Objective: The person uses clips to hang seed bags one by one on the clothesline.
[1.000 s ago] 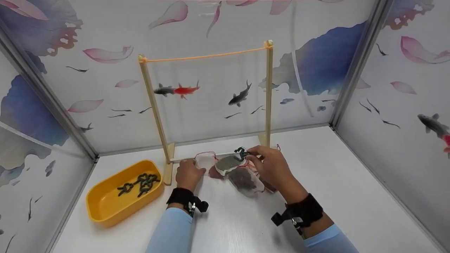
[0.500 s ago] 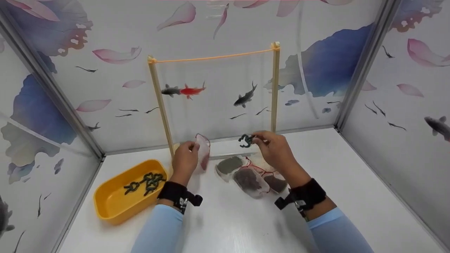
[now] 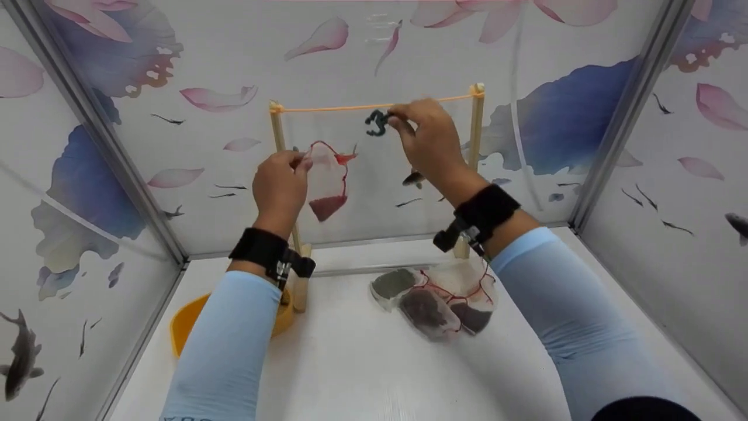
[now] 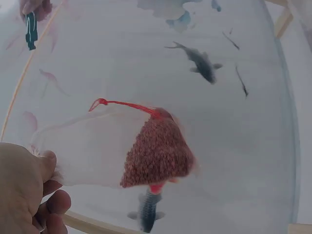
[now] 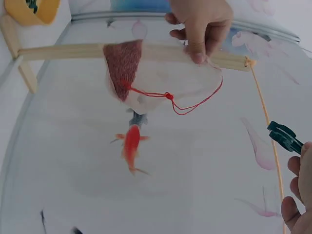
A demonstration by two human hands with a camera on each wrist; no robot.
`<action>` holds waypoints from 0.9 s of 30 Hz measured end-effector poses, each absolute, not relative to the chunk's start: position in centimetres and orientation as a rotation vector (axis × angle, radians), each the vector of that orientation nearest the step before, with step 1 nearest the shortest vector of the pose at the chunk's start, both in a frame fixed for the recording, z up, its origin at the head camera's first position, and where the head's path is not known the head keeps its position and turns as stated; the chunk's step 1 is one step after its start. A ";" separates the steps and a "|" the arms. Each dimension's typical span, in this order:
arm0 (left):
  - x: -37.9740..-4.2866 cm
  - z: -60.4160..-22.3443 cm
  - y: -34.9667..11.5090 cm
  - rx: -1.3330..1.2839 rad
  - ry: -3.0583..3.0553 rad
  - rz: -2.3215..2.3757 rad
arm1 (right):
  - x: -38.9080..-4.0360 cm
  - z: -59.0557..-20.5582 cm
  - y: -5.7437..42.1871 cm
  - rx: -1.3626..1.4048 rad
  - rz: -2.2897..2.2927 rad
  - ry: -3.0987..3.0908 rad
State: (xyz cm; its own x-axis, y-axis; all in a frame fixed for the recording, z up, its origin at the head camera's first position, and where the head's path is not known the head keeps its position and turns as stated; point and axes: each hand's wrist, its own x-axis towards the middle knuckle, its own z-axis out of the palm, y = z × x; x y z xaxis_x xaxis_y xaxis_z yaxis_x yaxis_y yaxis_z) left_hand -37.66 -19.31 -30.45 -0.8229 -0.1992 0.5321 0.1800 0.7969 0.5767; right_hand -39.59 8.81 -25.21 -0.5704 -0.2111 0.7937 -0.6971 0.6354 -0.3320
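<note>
Pouch (image 3: 327,181), sheer with dark red filling (image 4: 158,153), hangs from the left hand (image 3: 280,187), whose thumb and fingers pinch its edge; it is below the orange cord (image 3: 327,109), near the left post (image 3: 277,131); the right hand (image 3: 429,137) pinches a green clip (image 5: 284,137) close to the cord, though touching or apart is hard to tell; other filled pouches (image 3: 423,310) lie on the white table (image 3: 409,377); a yellow tray (image 3: 189,320) shows partly behind the left sleeve (image 3: 228,345).

Sachet (image 3: 328,182) and clip (image 3: 377,123) now higher.

Pale walls (image 3: 374,216) printed with fish (image 3: 22,358), pink petals (image 3: 219,99); metal corner posts (image 3: 625,114); white tabletop (image 3: 385,374).
</note>
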 end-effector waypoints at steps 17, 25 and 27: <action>-39.5 -26.1 -16.3 -0.028 -2.372 -0.671 | -43.1 -20.6 4.6 0.644 0.761 -2.372; -39.4 -25.3 -15.7 -0.022 -2.363 -0.668 | -42.7 -20.4 3.2 0.669 0.715 -2.408; -39.4 -25.3 -15.7 -0.029 -2.355 -0.676 | -42.7 -20.4 3.0 0.675 0.701 -2.408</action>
